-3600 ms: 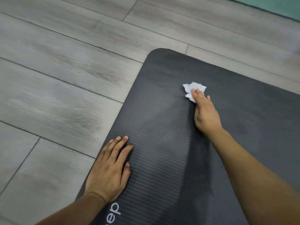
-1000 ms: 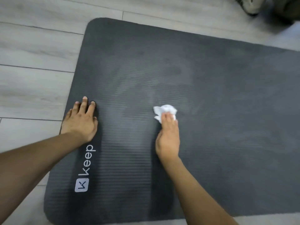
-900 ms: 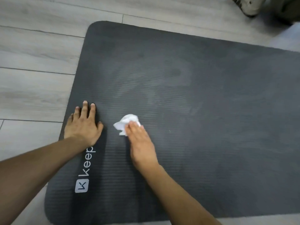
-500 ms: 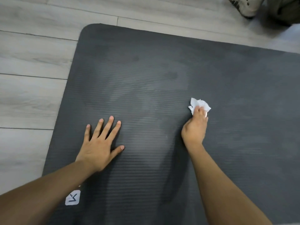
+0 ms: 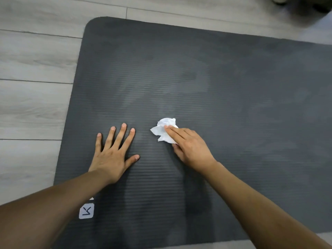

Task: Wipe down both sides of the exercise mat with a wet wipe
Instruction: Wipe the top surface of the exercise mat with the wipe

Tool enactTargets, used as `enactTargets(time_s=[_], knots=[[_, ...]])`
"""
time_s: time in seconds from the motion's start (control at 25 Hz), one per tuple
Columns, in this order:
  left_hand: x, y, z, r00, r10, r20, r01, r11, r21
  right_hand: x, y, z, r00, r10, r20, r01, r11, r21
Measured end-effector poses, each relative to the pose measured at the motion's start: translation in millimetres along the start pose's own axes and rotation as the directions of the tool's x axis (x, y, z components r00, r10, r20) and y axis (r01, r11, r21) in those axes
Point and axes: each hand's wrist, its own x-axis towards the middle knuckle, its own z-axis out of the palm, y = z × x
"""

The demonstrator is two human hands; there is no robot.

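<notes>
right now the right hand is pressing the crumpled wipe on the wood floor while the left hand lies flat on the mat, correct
Not quite. In the head view the right hand presses the crumpled wipe on the mat, not the wood floor; the left hand does lie flat on the mat.

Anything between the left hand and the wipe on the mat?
Head view: nothing. Only a bare strip of ribbed mat separates the left hand, flat with fingers spread, from the crumpled wipe under the right hand.
</notes>
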Motion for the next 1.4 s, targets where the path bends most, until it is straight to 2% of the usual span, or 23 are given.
enactTargets(time_s=[0.12,0.2,0.32,0.44,0.56,0.6,0.64,0.72,0.8,0.84,0.88,0.96,1.0,1.04,1.08,1.16,1.24,1.28,1.32,1.36,1.4], knots=[[-1.0,1.2,-1.6,1.0,-0.004,0.005,0.004,1.0,-0.012,-2.3,-3.5,-30.5,0.995,-0.037,0.088,0.039,0.999,-0.028],[-2.2,2.0,-0.2,1.0,0.004,-0.005,-0.004,1.0,-0.009,4.1,-5.4,-48.2,0.994,0.067,0.081,-0.07,0.997,0.026],[-4.8,1.6,2.3,0.999,0.0,-0.032,0.0,1.0,-0.018,20.2,-21.0,-42.6,0.977,0.214,-0.023,-0.214,0.977,0.021],[-4.2,1.3,4.1,0.999,0.002,-0.05,-0.003,0.999,-0.033,24.8,-48.9,-3.8,0.877,0.466,-0.114,-0.467,0.884,0.025],[-0.8,-1.8,15.0,0.995,0.015,-0.097,-0.015,1.0,0.006,20.1,-69.8,43.6,0.786,0.539,-0.302,-0.564,0.826,0.005],[-0.5,-3.4,19.0,0.993,0.018,-0.118,-0.017,1.0,0.014,20.1,-71.1,48.2,0.771,0.536,-0.344,-0.561,0.828,0.032],[-0.6,-4.8,21.7,0.991,0.022,-0.134,-0.02,1.0,0.012,19.3,-68.7,49.1,0.787,0.502,-0.359,-0.521,0.852,0.049],[0.5,-4.2,23.8,0.988,0.037,-0.152,-0.04,0.999,-0.015,2.2,-55.0,41.8,0.866,0.366,-0.341,-0.376,0.926,0.037],[-1.3,-4.3,23.2,0.988,0.039,-0.152,-0.044,0.999,-0.032,-27.6,-24.1,30.3,0.892,0.276,-0.359,-0.291,0.957,0.012],[-2.1,-4.0,23.2,0.988,0.037,-0.15,-0.041,0.999,-0.028,-44.4,-6.7,20.5,0.855,0.34,-0.391,-0.347,0.936,0.057],[-2.5,-3.9,22.5,0.989,0.033,-0.147,-0.037,0.999,-0.02,-60.4,10.5,9.5,0.775,0.469,-0.423,-0.453,0.88,0.146],[-1.2,-3.0,21.0,0.99,0.032,-0.138,-0.034,0.999,-0.011,-79.7,35.7,-5.6,0.547,0.707,-0.448,-0.639,0.699,0.322],[-0.5,-3.4,20.8,0.99,0.031,-0.136,-0.032,0.999,-0.007,-77.3,38.4,-4.7,0.442,0.775,-0.453,-0.693,0.615,0.376],[-0.4,-3.6,21.6,0.99,0.03,-0.136,-0.03,1.0,0.001,-68.3,30.6,2.9,0.395,0.803,-0.446,-0.734,0.568,0.372],[-0.4,-4.0,22.8,0.99,0.031,-0.135,-0.031,1.0,0.007,-56.4,13.3,13.9,0.426,0.803,-0.416,-0.724,0.579,0.376],[1.2,-5.9,23.7,0.991,0.039,-0.131,-0.038,0.999,0.009,-27.0,-49.0,41.0,0.62,0.701,-0.353,-0.575,0.712,0.403],[0.8,-8.1,21.5,0.989,0.062,-0.137,-0.067,0.997,-0.033,-16.6,-111.2,63.7,0.846,0.446,-0.292,-0.347,0.877,0.333],[-2.1,-11.1,19.6,0.985,0.076,-0.156,-0.089,0.993,-0.079,-19.6,-121.2,68.5,0.911,0.287,-0.295,-0.214,0.942,0.257],[-6.9,-15.6,17.8,0.979,0.087,-0.185,-0.112,0.985,-0.131,-23.1,-110.1,65.8,0.941,0.167,-0.295,-0.117,0.977,0.181],[-15.9,-22.7,18.3,0.972,0.089,-0.218,-0.128,0.977,-0.17,-27.4,-89.3,58.6,0.941,0.123,-0.316,-0.081,0.987,0.141],[-29.2,-32.0,22.5,0.963,0.087,-0.255,-0.135,0.975,-0.177,-34.7,-64.0,49.6,0.919,0.15,-0.364,-0.127,0.988,0.087]])
